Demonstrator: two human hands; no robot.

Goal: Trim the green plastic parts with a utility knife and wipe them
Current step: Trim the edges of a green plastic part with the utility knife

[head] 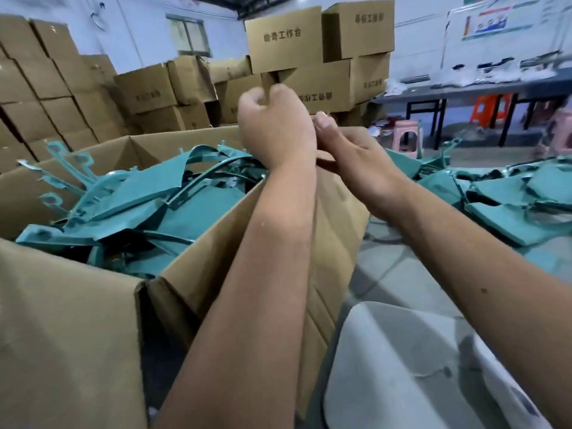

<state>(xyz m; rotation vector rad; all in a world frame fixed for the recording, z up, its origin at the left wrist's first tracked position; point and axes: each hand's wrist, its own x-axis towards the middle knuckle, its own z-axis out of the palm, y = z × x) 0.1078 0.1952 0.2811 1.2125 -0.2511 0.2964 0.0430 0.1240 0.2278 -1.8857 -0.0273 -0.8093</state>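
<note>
Both bare forearms are raised in front of the camera and converge at the wrists, the left forearm rising steeply from bottom centre, the right entering from the lower right. The left hand (275,119) is curled into a loose fist, back toward the camera, with no object visible in its grip. The right hand (349,150) lies against the left wrist, thumb up, fingers hidden behind it.

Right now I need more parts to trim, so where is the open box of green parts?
In the head view the open cardboard box fills the lower left, heaped with green plastic parts, left of the left forearm.
</note>
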